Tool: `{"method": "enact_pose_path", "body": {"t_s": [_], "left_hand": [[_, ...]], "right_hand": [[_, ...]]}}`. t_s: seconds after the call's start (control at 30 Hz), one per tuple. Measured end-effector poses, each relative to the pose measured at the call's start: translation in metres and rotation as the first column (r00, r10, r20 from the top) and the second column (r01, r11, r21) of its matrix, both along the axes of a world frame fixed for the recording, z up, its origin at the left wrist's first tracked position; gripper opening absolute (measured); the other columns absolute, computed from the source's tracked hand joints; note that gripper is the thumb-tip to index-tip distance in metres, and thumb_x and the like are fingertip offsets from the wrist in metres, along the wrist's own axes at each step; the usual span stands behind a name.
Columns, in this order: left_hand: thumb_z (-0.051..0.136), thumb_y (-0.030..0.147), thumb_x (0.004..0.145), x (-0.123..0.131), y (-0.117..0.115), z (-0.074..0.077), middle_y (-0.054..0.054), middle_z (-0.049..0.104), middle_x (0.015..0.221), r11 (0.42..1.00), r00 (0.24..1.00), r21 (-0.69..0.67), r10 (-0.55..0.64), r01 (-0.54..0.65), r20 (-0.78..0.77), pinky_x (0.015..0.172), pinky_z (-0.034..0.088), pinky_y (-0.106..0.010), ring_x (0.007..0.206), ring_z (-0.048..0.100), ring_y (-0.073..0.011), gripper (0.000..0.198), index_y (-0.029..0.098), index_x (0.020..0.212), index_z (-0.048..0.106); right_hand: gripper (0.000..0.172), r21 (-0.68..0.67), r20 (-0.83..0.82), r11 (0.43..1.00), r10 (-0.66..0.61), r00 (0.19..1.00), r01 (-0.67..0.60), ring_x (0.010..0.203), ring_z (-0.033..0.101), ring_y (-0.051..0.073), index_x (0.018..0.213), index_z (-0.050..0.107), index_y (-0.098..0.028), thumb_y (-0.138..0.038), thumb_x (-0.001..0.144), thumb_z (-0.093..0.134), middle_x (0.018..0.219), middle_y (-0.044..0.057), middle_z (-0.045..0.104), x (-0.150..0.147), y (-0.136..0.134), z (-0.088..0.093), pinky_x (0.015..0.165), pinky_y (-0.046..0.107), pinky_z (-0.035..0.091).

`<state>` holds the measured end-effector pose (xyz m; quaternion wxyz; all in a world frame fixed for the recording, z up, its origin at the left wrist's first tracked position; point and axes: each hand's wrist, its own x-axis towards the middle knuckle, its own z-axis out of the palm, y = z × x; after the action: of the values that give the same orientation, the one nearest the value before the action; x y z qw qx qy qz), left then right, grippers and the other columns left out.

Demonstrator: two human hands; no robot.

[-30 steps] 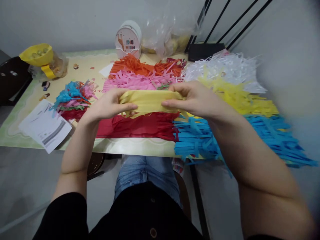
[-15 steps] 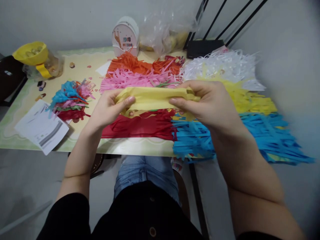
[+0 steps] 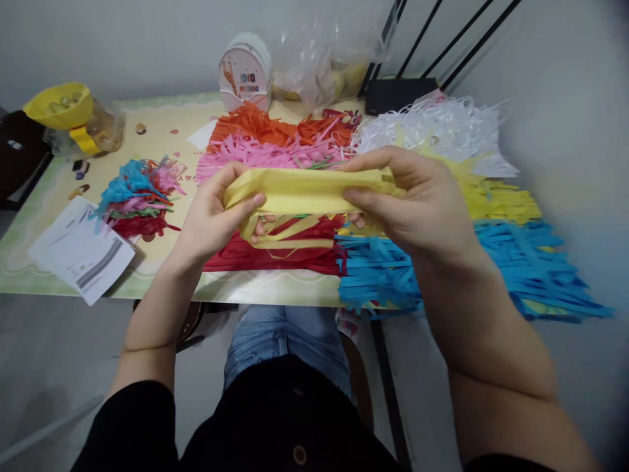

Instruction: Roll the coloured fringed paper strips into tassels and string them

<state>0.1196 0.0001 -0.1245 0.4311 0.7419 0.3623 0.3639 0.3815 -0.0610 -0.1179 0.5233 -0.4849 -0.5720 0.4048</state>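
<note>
Between my two hands a folded yellow tissue-paper fringe (image 3: 299, 190) is stretched level above the table, with some cut strips hanging under it. My left hand (image 3: 223, 210) pinches its left end, thumb in front and fingers behind. At the other end my right hand (image 3: 403, 196) grips it the same way, thumb on the near face. Red fringed paper (image 3: 275, 252) lies beneath, partly hidden by the held piece. Blue fringed paper (image 3: 531, 269) is spread below and beyond my right wrist, and yellow fringed paper (image 3: 506, 200) lies behind it.
Pink (image 3: 275, 152), orange (image 3: 265, 124) and white fringes (image 3: 432, 124) lie farther back. At left are a multicoloured fringe bundle (image 3: 132, 190), a white labelled packet (image 3: 81, 252) and a jar with a yellow funnel (image 3: 59, 108). A round-topped box (image 3: 244, 75) and plastic bag (image 3: 314, 65) stand by the wall.
The yellow paper has risen slightly and opened out, so loose strips now show under it. My right hand has shifted a little up and right; both hands keep their hold.
</note>
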Motion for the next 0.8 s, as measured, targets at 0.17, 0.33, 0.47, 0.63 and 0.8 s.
{"method": "enact_pose_path", "body": {"t_s": [0.17,0.33,0.47,0.63,0.8], "left_hand": [[0.07,0.049,0.093,0.006,-0.007,-0.004,0.001,0.065,0.064,0.99,0.969,-0.13,-0.018,0.051,0.246,0.043,0.053,-0.022,0.047,0.062,-0.0114,0.027,0.022,0.098,0.073],[0.079,0.031,0.082,0.007,-0.012,-0.003,0.0,0.064,0.059,0.975,0.896,-0.19,-0.024,0.119,0.443,0.039,0.049,-0.02,0.042,0.057,-0.0095,0.019,0.016,0.072,0.072],[0.078,0.046,0.084,0.003,-0.014,-0.006,-0.003,0.066,0.062,0.985,0.908,-0.125,-0.057,0.119,0.415,0.043,0.051,-0.025,0.047,0.062,-0.0137,0.032,0.015,0.075,0.074],[0.08,0.046,0.088,0.004,-0.018,-0.008,0.0,0.063,0.059,0.98,0.977,0.194,0.012,-0.054,0.214,0.052,0.045,-0.023,0.051,0.057,-0.0097,0.04,0.018,0.065,0.064],[0.084,0.048,0.084,0.005,-0.018,-0.014,0.001,0.062,0.077,0.923,0.988,0.356,0.12,-0.147,0.098,0.066,0.051,-0.025,0.069,0.063,-0.0124,0.034,0.021,0.084,0.062]], "right_hand": [[0.013,0.015,-0.253,0.999,0.053,0.966,-0.051,0.045,0.052,0.008,0.083,0.073,-0.025,-0.032,0.08,0.084,0.064,-0.005,0.059,-0.01,0.0,-0.012,0.042,0.022,0.044],[0.019,0.03,-0.39,0.994,0.106,0.915,-0.103,0.042,0.051,0.008,0.072,0.072,-0.021,-0.032,0.077,0.086,0.055,-0.005,0.056,-0.014,-0.001,-0.019,0.039,0.02,0.04],[0.023,0.082,-0.376,0.99,0.135,0.917,-0.112,0.042,0.053,0.011,0.071,0.076,-0.019,-0.04,0.082,0.079,0.054,-0.001,0.059,-0.014,-0.003,-0.021,0.039,0.023,0.04],[0.029,0.145,0.002,0.989,-0.037,0.999,0.037,0.048,0.05,0.009,0.077,0.067,-0.022,-0.044,0.08,0.085,0.064,-0.003,0.061,-0.015,-0.007,-0.019,0.045,0.024,0.04],[0.036,0.304,0.282,0.949,-0.168,0.944,0.079,0.09,0.071,0.021,0.115,0.075,-0.024,-0.044,0.086,0.08,0.109,0.006,0.077,-0.014,-0.01,-0.017,0.079,0.034,0.06]]}}
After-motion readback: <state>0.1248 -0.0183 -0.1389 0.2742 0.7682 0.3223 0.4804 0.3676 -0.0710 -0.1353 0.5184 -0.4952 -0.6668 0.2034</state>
